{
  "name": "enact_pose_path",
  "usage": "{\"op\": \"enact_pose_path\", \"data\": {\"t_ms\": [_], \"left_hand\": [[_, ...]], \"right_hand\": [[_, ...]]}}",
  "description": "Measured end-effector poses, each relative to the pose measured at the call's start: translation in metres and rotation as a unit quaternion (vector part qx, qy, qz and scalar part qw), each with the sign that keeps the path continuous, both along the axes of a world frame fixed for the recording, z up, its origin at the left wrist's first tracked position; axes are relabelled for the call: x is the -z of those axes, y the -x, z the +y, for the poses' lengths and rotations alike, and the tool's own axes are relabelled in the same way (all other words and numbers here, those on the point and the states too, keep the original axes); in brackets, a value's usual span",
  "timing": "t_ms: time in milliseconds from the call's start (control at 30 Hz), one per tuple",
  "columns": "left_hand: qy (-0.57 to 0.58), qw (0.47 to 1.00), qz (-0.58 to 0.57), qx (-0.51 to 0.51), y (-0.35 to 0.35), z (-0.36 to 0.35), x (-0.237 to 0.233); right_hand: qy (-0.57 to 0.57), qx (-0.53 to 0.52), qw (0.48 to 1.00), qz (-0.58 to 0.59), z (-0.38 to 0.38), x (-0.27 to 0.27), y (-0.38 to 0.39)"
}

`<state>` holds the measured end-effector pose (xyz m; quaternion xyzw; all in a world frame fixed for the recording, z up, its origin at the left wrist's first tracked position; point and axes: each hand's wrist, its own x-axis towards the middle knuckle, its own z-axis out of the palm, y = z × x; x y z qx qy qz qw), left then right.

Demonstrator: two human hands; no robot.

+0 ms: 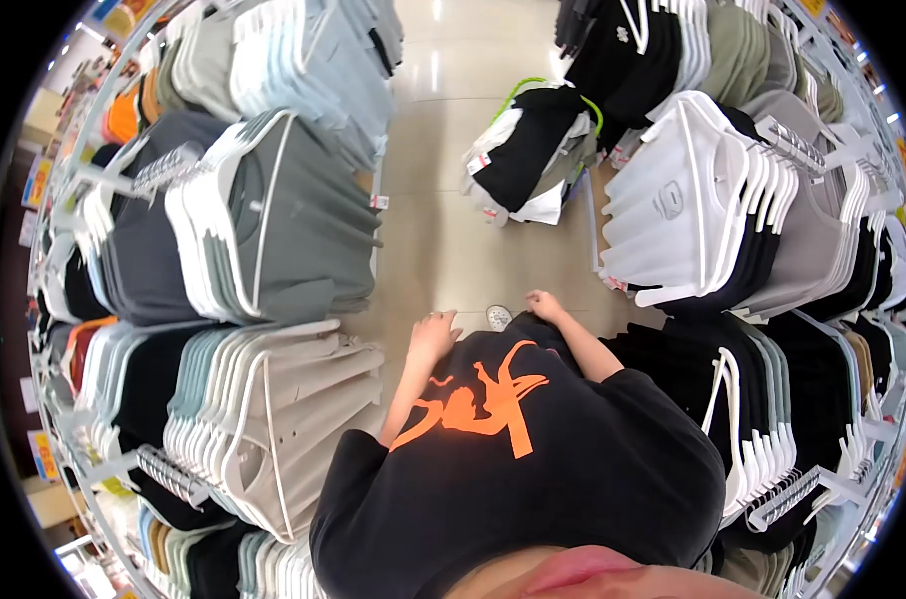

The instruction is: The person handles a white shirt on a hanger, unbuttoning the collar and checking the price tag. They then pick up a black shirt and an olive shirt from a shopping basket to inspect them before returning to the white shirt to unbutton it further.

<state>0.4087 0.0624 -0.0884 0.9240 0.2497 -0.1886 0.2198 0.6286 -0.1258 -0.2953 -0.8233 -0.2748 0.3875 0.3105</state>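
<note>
Left fingers [440,318] loosely spread, right fingers [539,299] curled, grip unclear, garment pile [533,150] ahead

Glossy floor [433,180], matt cloth shirts [318,220], plastic hangers [762,190], metal racks [787,501]

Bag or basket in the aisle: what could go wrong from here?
1. The clothes heaped in the green-rimmed container bulge past its edge and could slide onto the floor; neither the left hand nor the right hand touches them.
2. It stands in the aisle ahead of the visible shoe, so it might trip someone.
</note>
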Motion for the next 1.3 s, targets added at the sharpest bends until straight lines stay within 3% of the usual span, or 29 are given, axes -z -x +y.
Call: {"op": "enact_pose_path", "data": {"t_ms": [33,200,333,400,467,533,867,933,967,1000,1133,1200,1300], "left_hand": [[-0.001,1.0,-0.006,0.018,-0.026,0.0,-0.01],[0.03,0.994,-0.073,0.075,-0.115,-0.01,-0.011],[0.094,0.986,-0.029,0.134,-0.151,-0.016,-0.003],[0.164,0.976,-0.017,0.143,-0.166,-0.008,0.0],[0.138,0.98,0.018,0.142,-0.184,0.003,-0.002],[0.084,0.981,0.028,0.17,-0.2,0.019,0.013],[0.105,0.963,0.038,0.245,-0.36,0.12,0.049],[0.136,0.957,0.035,0.254,-0.399,0.144,0.071],[0.169,0.962,0.017,0.215,-0.417,0.155,0.073],[0.177,0.961,-0.014,0.213,-0.431,0.169,0.109],[0.147,0.976,0.071,0.147,-0.493,0.209,0.177],[0.17,0.977,0.074,0.104,-0.516,0.223,0.223],[0.199,0.978,0.058,-0.01,-0.548,0.229,0.252]], "right_hand": [[-0.008,0.043,0.998,0.053,-0.009,0.006,-0.015],[0.041,0.161,0.986,0.023,-0.079,0.064,-0.071],[0.148,0.262,0.946,0.121,-0.108,0.038,-0.073],[0.164,0.231,0.956,0.081,-0.116,0.051,-0.068],[0.176,0.215,0.959,0.059,-0.12,0.059,-0.065],[0.182,0.214,0.958,0.054,-0.112,0.05,-0.071],[0.138,0.303,0.941,0.054,-0.05,0.033,-0.149],[0.16,0.327,0.924,0.118,-0.026,0.001,-0.182],[0.173,0.338,0.912,0.154,-0.009,-0.014,-0.196],[0.153,0.347,0.911,0.162,0.005,-0.014,-0.208],[0.027,0.398,0.899,0.182,0.051,-0.014,-0.263],[0.015,0.386,0.907,0.168,0.073,-0.012,-0.279],[0.006,0.36,0.916,0.179,0.102,-0.013,-0.294]]}}
